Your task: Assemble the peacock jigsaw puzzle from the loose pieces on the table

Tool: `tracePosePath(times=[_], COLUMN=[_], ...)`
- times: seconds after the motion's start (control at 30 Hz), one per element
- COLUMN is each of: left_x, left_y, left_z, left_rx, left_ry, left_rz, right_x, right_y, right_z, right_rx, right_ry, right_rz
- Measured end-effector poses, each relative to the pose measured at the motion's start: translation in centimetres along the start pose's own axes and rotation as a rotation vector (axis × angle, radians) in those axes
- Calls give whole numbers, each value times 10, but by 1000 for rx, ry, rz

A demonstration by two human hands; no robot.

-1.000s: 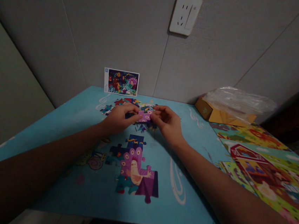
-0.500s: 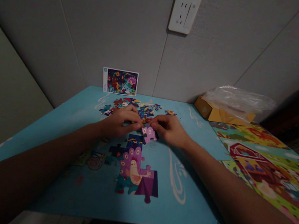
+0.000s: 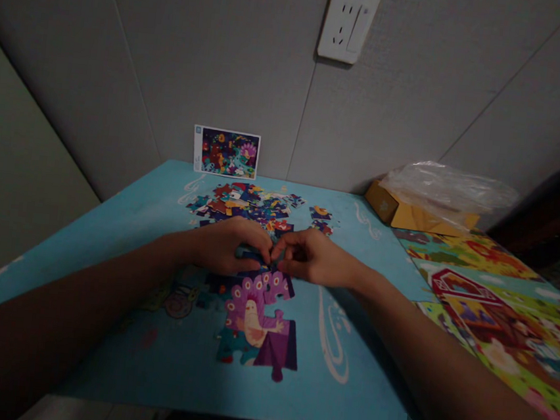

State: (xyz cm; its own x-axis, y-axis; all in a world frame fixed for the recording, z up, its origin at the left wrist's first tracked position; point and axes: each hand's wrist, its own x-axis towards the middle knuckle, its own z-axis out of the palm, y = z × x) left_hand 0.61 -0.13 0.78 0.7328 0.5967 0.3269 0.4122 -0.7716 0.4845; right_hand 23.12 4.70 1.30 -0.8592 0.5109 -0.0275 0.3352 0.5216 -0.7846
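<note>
A partly built jigsaw (image 3: pixel 257 320) showing a purple peacock lies on the blue mat (image 3: pixel 161 212). At its top right edge sits a pink-purple piece (image 3: pixel 280 284). My left hand (image 3: pixel 229 246) rests curled over the jigsaw's upper edge, fingertips pressing down on it. My right hand (image 3: pixel 309 260) is beside it, thumb and fingers pinched together at the top of the pink-purple piece. The fingertips of both hands nearly touch. Behind them lies a heap of loose pieces (image 3: pixel 251 204).
A reference picture card (image 3: pixel 225 152) leans on the grey wall under a white socket (image 3: pixel 348 24). A yellow box (image 3: pixel 408 216) with a clear plastic bag (image 3: pixel 448 186) stands at the back right. A colourful farm-print mat (image 3: pixel 489 303) covers the right side.
Both hands came toward me and down from the loose heap with the pink-purple piece, which now lies against the peacock section's top right edge.
</note>
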Motion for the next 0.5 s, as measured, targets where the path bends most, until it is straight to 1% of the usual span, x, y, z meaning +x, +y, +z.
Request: tracePosePath(times=[0.1, 0.23, 0.33, 0.5], left_x=[0, 0, 0, 0], left_y=[0, 1, 1, 1], left_z=[-1, -1, -1, -1], left_rx=[-10, 15, 17, -1], left_ry=[-3, -13, -8, -17], left_rz=[9, 8, -3, -4], right_x=[-2, -4, -6, -9], right_y=[-2, -4, -5, -9], right_z=[0, 0, 0, -3], right_rx=[31, 137, 225, 259], right_ry=[-53, -130, -188, -207], right_rz=[11, 4, 60, 118])
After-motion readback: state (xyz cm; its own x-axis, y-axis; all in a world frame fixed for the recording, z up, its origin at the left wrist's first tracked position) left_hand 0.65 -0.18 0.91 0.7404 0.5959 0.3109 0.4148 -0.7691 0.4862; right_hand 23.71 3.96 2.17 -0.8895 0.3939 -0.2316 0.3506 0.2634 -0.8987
